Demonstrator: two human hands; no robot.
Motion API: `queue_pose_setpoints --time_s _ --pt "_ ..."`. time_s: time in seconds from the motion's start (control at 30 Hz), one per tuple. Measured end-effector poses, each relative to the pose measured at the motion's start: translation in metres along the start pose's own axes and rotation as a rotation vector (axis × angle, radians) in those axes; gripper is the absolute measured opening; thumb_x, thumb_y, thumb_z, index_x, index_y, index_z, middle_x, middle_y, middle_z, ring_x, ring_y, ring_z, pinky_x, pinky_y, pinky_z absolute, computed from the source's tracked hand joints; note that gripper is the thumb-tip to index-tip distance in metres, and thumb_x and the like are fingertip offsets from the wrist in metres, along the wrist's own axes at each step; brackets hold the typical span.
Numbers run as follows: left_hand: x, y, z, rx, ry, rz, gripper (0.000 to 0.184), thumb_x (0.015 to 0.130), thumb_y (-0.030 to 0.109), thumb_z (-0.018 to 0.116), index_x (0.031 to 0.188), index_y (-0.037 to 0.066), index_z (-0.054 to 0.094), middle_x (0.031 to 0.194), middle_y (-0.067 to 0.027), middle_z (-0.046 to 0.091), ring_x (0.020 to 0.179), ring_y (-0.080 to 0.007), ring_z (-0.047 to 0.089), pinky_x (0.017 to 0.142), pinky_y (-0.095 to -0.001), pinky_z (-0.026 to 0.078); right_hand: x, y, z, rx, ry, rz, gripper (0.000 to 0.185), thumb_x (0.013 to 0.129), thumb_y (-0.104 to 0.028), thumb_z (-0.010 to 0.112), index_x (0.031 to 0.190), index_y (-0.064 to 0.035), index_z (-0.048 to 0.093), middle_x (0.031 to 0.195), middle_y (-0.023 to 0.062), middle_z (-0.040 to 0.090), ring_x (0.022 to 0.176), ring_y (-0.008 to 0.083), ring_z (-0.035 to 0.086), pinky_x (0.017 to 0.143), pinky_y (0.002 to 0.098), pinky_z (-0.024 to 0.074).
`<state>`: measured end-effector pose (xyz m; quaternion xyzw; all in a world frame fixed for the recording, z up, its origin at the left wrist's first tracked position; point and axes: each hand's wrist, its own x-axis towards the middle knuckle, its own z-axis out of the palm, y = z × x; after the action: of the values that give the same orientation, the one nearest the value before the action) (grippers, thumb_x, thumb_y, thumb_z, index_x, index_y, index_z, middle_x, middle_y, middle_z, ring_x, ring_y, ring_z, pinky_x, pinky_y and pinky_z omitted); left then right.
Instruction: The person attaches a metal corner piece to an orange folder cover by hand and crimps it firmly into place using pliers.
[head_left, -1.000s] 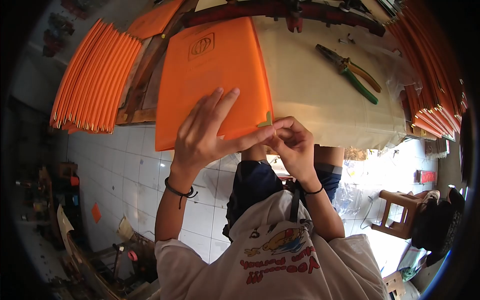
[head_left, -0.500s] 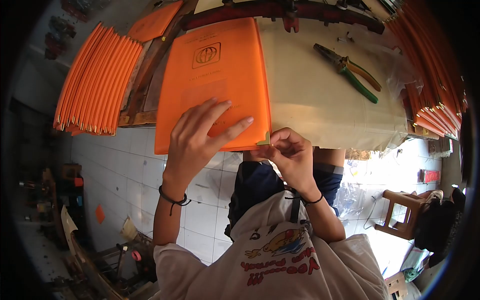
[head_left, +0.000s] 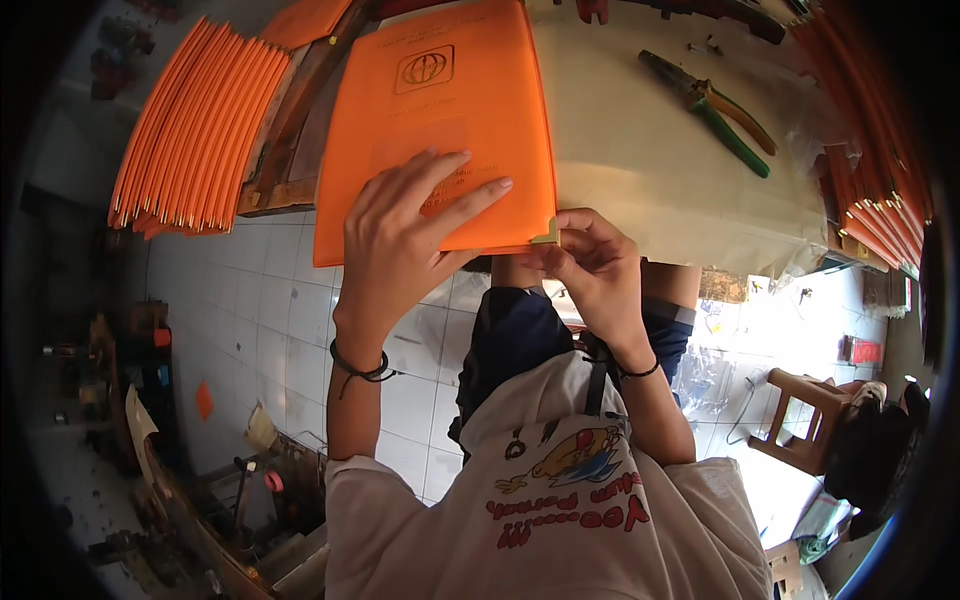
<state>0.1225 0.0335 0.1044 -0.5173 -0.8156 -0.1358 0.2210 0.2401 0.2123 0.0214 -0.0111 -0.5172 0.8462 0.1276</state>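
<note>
Orange and smooth, the folder (head_left: 490,110) lies face up on the table, its lower end jutting over the near edge, with a printed emblem and lettering on its cover. At its lower right corner sits a gold corner piece (head_left: 547,235). The left hand (head_left: 395,220) rests on the lower cover, its fingers loosely spread and its thumb passing under the bottom edge, so the folder is held between them. The right hand (head_left: 600,265) has thumb and forefinger bent close together at the gold corner piece; I cannot tell whether they grip it or only press it. Right of the folder, on a pale sheet (head_left: 620,150) covering the table, are pliers (head_left: 715,115) with green and yellow handles. Farther out, packed rows of orange folders stand at the left (head_left: 200,125) and right (head_left: 865,140). Below are a tiled floor (head_left: 290,320) and a brown stool (head_left: 800,420).
</note>
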Motion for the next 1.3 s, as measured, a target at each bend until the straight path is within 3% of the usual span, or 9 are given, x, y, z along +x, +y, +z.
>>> queue_pose_setpoints --time_s 0.2,0.3,0.4,0.5,0.6,0.63,0.8,0.97,1.3 --pt "-0.018 0.011 0.007 0.042 0.199 -0.055 0.052 0.059 0.021 0.092 0.109 0.018 0.076 0.113 -0.0066 0.066 0.104 -0.0280 0.065 0.084 -0.0417 0.053 -0.002 -0.002 -0.001 -0.031 0.012 0.029 0.026 0.097 -0.002 0.062 0.121 0.0045 0.056 0.107 0.0143 0.073 0.100 0.0209 0.072 0.088 0.0314 0.0597" --pt "-0.038 0.044 0.017 0.095 0.404 -0.124 0.035 0.067 0.018 0.092 0.096 0.011 0.074 0.102 -0.0075 0.067 0.089 -0.0283 0.065 0.075 -0.0377 0.053 -0.003 -0.002 0.000 -0.017 0.007 0.024 0.026 0.097 -0.002 0.062 0.122 0.0038 0.056 0.107 0.0135 0.072 0.100 0.0207 0.072 0.087 0.0311 0.0599" --pt "-0.070 0.067 0.048 -0.241 0.478 -0.165 0.019 0.083 0.014 0.082 0.094 0.006 0.070 0.092 -0.0088 0.068 0.074 -0.0224 0.061 0.068 -0.0318 0.050 -0.002 -0.009 0.001 -0.044 -0.009 0.016 0.025 0.098 -0.002 0.062 0.121 0.0038 0.056 0.107 0.0127 0.071 0.100 0.0199 0.071 0.086 0.0310 0.0601" --pt "-0.072 0.083 0.069 -0.814 0.244 -0.688 0.012 0.095 0.011 0.069 0.100 0.001 0.068 0.085 -0.0077 0.067 0.067 -0.0162 0.056 0.064 -0.0283 0.048 0.000 -0.018 0.001 -0.092 -0.038 0.026 0.024 0.097 -0.001 0.063 0.120 0.0041 0.056 0.106 0.0120 0.071 0.097 0.0179 0.071 0.084 0.0310 0.0602" --pt "-0.049 0.079 0.079 -1.472 0.322 -0.760 0.015 0.099 0.013 0.064 0.104 -0.001 0.066 0.089 -0.0065 0.068 0.070 -0.0117 0.057 0.063 -0.0263 0.048 0.002 -0.023 -0.003 -0.094 -0.079 0.048 0.023 0.097 -0.001 0.064 0.118 0.0042 0.057 0.101 0.0114 0.072 0.091 0.0159 0.071 0.082 0.0303 0.0600" --pt "-0.052 0.071 0.086 -1.446 0.259 -0.647 0.016 0.101 0.014 0.061 0.104 -0.001 0.066 0.091 -0.0053 0.068 0.070 -0.0129 0.058 0.063 -0.0264 0.049 0.004 -0.025 -0.005 -0.138 -0.094 0.044 0.023 0.096 -0.001 0.065 0.117 0.0041 0.058 0.099 0.0113 0.072 0.089 0.0153 0.071 0.081 0.0300 0.0598" --pt "-0.040 0.062 0.079 -1.616 0.182 -0.656 0.019 0.102 0.018 0.060 0.109 0.000 0.064 0.095 -0.0076 0.066 0.075 -0.0166 0.062 0.067 -0.0307 0.053 0.007 -0.035 -0.005 -0.564 -0.071 -0.132 0.029 0.086 -0.008 0.079 0.109 0.0029 0.063 0.085 0.0089 0.073 0.080 0.0155 0.073 0.078 0.0287 0.0597" --pt "-0.028 0.063 0.068 -1.912 0.153 -0.705 0.018 0.099 0.007 0.062 0.113 -0.004 0.062 0.094 -0.0096 0.066 0.076 -0.0169 0.065 0.069 -0.0300 0.054 0.002 -0.012 -0.013 -0.576 0.100 -0.228 0.029 0.079 -0.009 0.085 0.100 0.0020 0.068 0.084 0.0076 0.073 0.081 0.0161 0.074 0.073 0.0282 0.0604" --pt "-0.031 0.057 0.075 -1.922 0.150 -0.730 0.020 0.094 0.001 0.067 0.113 -0.005 0.062 0.102 -0.0099 0.069 0.088 -0.0193 0.069 0.080 -0.0297 0.059 -0.007 -0.009 -0.013 -0.479 0.099 -0.223 0.023 0.083 0.000 0.079 0.106 0.0020 0.072 0.098 0.0104 0.075 0.087 0.0175 0.074 0.077 0.0293 0.0623"
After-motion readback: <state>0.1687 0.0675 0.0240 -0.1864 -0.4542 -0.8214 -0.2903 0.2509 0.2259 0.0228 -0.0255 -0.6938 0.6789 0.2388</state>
